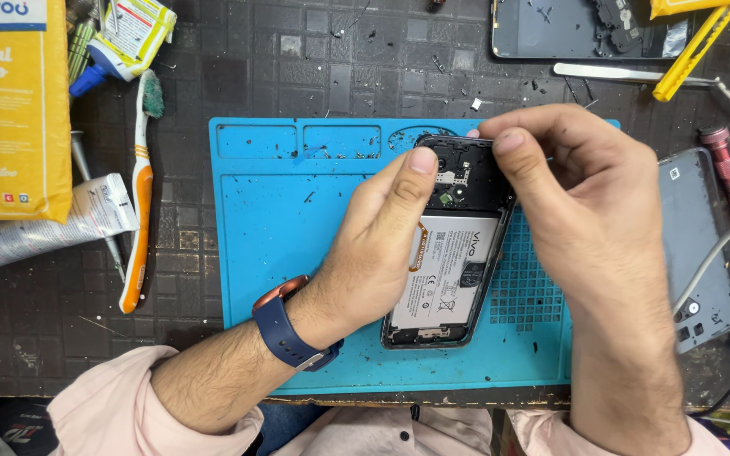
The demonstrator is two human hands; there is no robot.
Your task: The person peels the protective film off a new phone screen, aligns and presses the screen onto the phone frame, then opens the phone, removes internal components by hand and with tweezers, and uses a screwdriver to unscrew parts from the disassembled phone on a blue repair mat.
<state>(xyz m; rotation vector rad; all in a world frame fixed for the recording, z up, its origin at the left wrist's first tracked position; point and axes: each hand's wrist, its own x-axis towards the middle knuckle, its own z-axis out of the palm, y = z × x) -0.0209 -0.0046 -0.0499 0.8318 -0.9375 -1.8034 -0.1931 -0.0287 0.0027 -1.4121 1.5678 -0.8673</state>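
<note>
An opened phone [449, 245], its long axis running away from the person, is steadied on the blue mat [272, 236] by the left hand [373, 245], while its far end is pinched by the right hand's [585, 211] closed grip.

A phone repair workshop — the dark, scuffed surface [297, 67] carries a blue repair mat [297, 253] with an opened phone [449, 253] on it, tweezers [610, 73], a glue tube [35, 228], a worn toothbrush [138, 194] and a grey back cover [703, 245] — debris scattered all over.
</note>
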